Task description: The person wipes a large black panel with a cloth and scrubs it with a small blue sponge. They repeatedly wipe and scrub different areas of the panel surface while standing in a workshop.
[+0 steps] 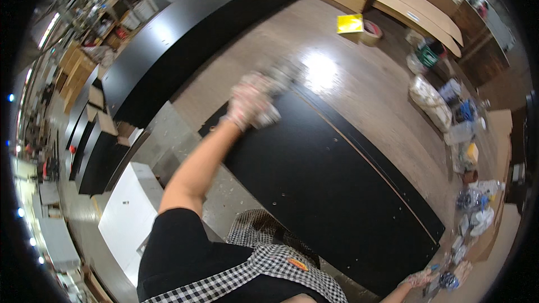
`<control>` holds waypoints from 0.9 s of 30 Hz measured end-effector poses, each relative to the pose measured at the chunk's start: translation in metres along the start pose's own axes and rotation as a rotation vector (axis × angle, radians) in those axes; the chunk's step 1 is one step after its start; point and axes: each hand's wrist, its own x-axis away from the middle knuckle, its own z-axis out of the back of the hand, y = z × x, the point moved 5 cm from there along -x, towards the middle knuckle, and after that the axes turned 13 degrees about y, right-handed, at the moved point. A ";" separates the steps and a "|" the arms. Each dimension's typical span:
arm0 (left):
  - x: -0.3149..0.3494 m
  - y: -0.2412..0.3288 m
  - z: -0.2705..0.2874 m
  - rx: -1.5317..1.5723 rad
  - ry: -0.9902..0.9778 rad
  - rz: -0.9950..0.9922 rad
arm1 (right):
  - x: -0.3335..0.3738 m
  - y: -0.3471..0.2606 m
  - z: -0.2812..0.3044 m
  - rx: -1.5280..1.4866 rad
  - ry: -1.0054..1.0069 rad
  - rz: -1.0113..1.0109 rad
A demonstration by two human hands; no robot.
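My left hand (250,101), in a thin patterned glove, is closed on a crumpled greyish rag (285,74) at the far left end of a black panel (297,174). Motion smears both hand and rag. The panel lies flat on the worktable (387,90), with small holes in its face and a long groove near its far edge. Down at the lower right, my gloved right hand (418,278) is beside the panel's near right corner, next to a clear bottle (448,280). Its fingers are too small and partly hidden to read.
A stack of black panels (168,33) runs along the left. A tape roll (370,32) and a yellow card (350,23) sit at the back. Bottles, bags and a white packet (430,101) crowd the right edge. Cardboard sheets (415,5) lie beyond; a white box (132,207) stands at left.
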 end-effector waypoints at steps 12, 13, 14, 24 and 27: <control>0.062 0.317 0.012 0.380 0.106 -0.497 | 0.026 -0.056 0.026 -0.518 -0.016 -0.200; 0.066 0.363 0.014 0.468 0.040 -0.556 | 0.029 -0.052 0.025 -0.496 0.013 -0.348; 0.073 0.407 0.023 0.569 0.115 -0.633 | 0.029 -0.051 0.026 -0.497 0.032 -0.367; 0.256 0.578 0.086 1.203 -0.173 -1.261 | 0.017 0.045 0.075 -1.441 -0.311 -1.227; 0.244 0.502 0.080 1.111 -0.207 -1.091 | 0.030 0.019 0.089 -1.714 -0.558 -1.200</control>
